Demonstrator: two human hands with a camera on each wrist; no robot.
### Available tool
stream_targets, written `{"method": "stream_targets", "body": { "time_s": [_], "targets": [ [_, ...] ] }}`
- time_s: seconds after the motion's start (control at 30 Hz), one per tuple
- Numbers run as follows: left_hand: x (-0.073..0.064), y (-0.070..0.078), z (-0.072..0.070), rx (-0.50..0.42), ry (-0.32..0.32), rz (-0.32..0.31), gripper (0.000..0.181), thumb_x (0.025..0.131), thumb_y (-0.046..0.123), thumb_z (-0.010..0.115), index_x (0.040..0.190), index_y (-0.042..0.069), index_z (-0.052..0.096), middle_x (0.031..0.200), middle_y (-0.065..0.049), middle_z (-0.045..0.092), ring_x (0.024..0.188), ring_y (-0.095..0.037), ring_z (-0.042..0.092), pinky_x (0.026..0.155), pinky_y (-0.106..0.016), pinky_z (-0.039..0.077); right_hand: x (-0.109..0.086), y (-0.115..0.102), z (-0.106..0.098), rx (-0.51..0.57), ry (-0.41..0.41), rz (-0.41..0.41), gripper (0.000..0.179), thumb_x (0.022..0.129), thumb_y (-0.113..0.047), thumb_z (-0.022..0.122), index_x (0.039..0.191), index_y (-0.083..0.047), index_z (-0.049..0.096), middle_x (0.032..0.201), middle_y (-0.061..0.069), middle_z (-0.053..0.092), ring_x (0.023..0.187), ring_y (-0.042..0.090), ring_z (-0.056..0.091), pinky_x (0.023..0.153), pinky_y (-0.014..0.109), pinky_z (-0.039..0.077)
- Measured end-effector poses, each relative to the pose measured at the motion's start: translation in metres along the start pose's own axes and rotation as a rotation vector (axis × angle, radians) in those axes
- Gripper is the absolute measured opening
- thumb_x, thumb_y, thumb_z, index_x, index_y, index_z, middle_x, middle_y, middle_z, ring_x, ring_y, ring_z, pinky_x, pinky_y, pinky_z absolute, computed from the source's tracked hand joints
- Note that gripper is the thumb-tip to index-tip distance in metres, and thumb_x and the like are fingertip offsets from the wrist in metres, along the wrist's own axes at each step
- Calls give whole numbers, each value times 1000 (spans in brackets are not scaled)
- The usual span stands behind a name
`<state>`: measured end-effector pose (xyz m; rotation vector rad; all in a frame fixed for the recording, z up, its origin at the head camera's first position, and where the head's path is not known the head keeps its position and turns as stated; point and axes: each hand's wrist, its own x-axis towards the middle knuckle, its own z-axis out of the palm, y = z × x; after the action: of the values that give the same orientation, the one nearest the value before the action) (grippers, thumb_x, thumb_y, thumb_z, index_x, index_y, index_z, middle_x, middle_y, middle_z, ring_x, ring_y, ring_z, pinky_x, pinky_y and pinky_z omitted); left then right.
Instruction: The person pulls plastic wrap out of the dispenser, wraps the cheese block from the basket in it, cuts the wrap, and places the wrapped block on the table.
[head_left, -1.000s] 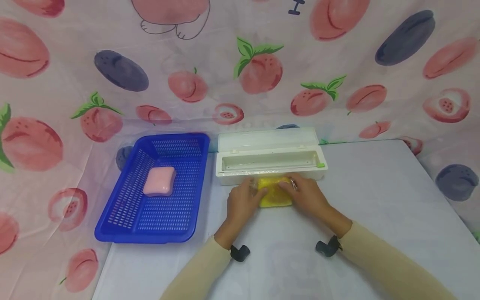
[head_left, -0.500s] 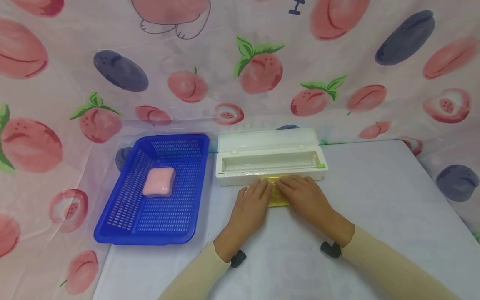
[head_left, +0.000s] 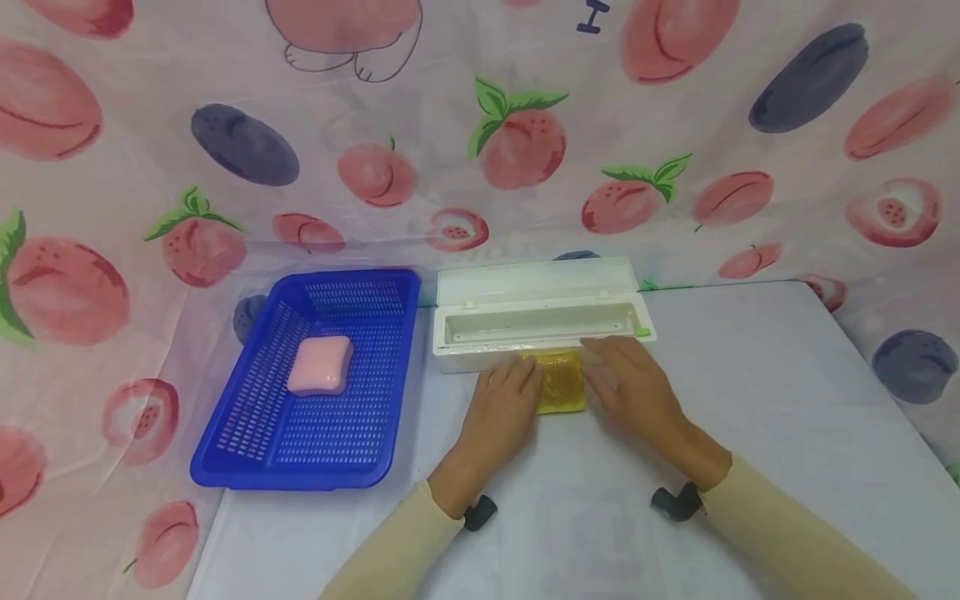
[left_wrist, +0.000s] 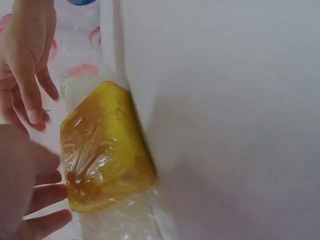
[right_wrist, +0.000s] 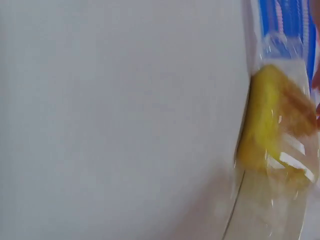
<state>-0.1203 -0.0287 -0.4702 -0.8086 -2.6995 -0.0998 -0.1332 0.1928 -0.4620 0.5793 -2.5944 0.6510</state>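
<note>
A yellow block with a brownish top, wrapped in clear cling film, lies on the table against the front of a white cling film dispenser. My left hand has its fingers stretched forward at the block's left side and covers that edge. On the other side, my right hand is near the block's right edge, fingertips at the dispenser's front rim. In the left wrist view the wrapped block shows creased, shiny film, and film extends past its end. Both hands' fingers look loosely extended there, apart from the block.
The dispenser's translucent lid stands raised at the back, with a small green piece at its right end. Left of it is a blue plastic basket with a pink rounded box inside. A fruit-print cloth hangs behind the table.
My hands pinched the film at both sides of the block, then moved over its top. Now my right hand has drawn off to the right, uncovering most of the block.
</note>
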Motion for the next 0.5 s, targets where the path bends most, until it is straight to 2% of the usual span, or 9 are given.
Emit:
{"method": "stream_targets", "body": {
  "time_s": [0.1, 0.17, 0.27, 0.33, 0.4, 0.5],
  "targets": [
    [17, 5, -5, -71, 52, -24, 32, 90, 20, 53, 121, 15, 60, 129, -2, 53, 125, -21, 43, 103, -39, 36, 4, 17, -6, 81, 85, 193, 60, 79, -28, 75, 129, -9, 50, 127, 10, 51, 121, 28, 42, 99, 48, 37],
    [34, 10, -8, -117, 39, -40, 31, 93, 24, 50, 122, 16, 60, 130, -1, 53, 125, -19, 43, 104, -37, 36, 9, 31, -9, 132, 71, 324, 74, 75, -36, 78, 133, -7, 42, 134, 15, 43, 124, 33, 38, 100, 53, 34],
    [64, 19, -11, -199, -42, -65, 36, 98, 30, 42, 125, 14, 58, 130, -1, 54, 122, -17, 47, 103, -33, 39, 15, 52, -14, 212, -54, 473, 97, 71, -51, 76, 143, -8, 28, 145, 19, 31, 132, 38, 30, 103, 59, 29],
    [85, 25, -12, -287, -130, -93, 38, 100, 31, 37, 128, 14, 56, 131, 0, 54, 123, -16, 48, 103, -30, 39, 18, 62, -15, 248, -177, 535, 106, 69, -61, 71, 149, -15, 19, 151, 19, 23, 136, 41, 25, 104, 63, 26],
    [105, 32, -12, -388, -216, -125, 39, 101, 32, 35, 128, 14, 56, 129, 1, 56, 122, -15, 50, 103, -28, 40, 19, 69, -15, 289, -274, 571, 106, 68, -65, 69, 150, -23, 16, 154, 17, 21, 137, 42, 24, 103, 65, 26],
    [133, 41, -5, -516, -310, -151, 33, 101, 32, 36, 110, 17, 64, 107, 4, 64, 103, -10, 57, 91, -21, 45, 17, 78, -11, 322, -333, 593, 99, 68, -66, 69, 148, -33, 21, 153, 14, 26, 133, 42, 31, 98, 63, 33]
  ]
}}
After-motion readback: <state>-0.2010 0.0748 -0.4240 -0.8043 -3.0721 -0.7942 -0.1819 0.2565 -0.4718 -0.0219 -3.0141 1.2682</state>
